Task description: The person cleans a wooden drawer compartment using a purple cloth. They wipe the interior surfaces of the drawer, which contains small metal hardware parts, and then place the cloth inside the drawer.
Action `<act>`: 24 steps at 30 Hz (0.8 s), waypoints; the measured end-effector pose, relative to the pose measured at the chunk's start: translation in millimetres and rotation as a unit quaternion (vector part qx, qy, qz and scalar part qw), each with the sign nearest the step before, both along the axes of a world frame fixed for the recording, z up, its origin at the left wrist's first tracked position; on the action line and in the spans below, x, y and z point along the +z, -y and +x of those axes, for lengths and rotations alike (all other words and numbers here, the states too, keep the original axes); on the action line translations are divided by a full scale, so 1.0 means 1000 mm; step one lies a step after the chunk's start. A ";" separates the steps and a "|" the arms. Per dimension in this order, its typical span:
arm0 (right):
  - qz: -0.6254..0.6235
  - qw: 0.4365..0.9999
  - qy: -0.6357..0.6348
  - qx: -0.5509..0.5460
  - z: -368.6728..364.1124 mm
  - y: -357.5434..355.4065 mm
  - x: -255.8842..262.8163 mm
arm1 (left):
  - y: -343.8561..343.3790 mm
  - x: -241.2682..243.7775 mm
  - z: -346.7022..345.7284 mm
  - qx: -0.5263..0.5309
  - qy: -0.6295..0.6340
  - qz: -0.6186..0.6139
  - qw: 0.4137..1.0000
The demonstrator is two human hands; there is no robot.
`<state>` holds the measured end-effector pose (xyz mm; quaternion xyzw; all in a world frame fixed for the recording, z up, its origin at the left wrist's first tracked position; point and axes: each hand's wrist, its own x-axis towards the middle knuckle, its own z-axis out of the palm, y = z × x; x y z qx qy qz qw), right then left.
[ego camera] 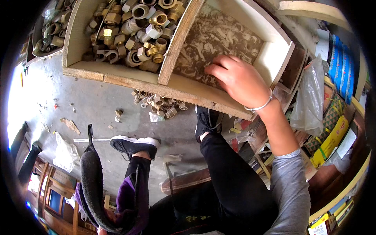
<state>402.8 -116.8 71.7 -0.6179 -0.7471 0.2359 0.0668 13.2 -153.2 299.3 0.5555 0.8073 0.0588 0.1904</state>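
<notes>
My right hand (235, 79), with a bracelet at its wrist, is over the right compartment of a divided wooden box (132, 83). Its fingers are curled down towards the dusty brown bottom (217, 35); the thumb and fingertips are partly hidden, and nothing held can be made out. Left of the wooden divider (180, 44), the other compartment holds many brass and silvery threaded pipe fittings (135, 26). A bit of my left hand (102, 230) shows at the bottom left, mostly covered by a grey and purple cloth article (92, 176) with a loop; its grip is hidden.
A pile of small metal fittings (160, 102) lies on the concrete floor below the box. Another container of fittings (53, 32) is at the upper left. Plastic bags (65, 152) and scraps lie about. Shelving with a clear plastic bag (308, 97) and blue packages (340, 67) stands right.
</notes>
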 end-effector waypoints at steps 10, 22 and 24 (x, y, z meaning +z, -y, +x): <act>-0.049 0.998 0.020 -0.041 0.009 0.000 -0.013 | -0.007 -0.008 0.017 0.066 0.071 0.047 0.994; -0.178 0.978 0.086 0.071 0.019 0.023 0.030 | -0.007 -0.008 0.018 0.078 0.092 0.059 0.991; -0.176 0.975 0.113 0.070 0.015 0.023 0.024 | -0.005 -0.010 0.019 0.097 0.126 0.073 0.985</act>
